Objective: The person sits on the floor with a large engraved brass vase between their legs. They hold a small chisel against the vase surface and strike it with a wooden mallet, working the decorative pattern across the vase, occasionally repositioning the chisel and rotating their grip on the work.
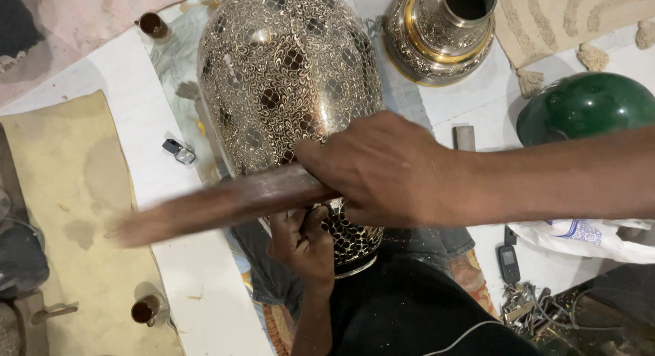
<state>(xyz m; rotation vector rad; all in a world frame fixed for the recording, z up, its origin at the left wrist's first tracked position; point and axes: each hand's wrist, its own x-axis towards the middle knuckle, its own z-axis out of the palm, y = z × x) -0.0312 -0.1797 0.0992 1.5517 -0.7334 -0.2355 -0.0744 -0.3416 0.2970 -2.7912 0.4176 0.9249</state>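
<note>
A large engraved metal vase (290, 69) with fine scroll patterns lies across my lap, its mouth toward me. My right hand (382, 168) grips a dark wooden stick (218, 202), blurred with motion, held across the vase's lower part. My left hand (303, 243) is curled against the vase near its neck, fingers closed; whether it pinches a small tool is hidden by the stick and hand.
A second engraved brass vessel (440, 32) stands at the top right. A green dome-shaped object (587, 107) sits at the right. A small phone (508, 262) and metal scraps (529, 305) lie lower right. Two small cups (153, 25) (147, 308) and a yellowish cloth (75, 212) are left.
</note>
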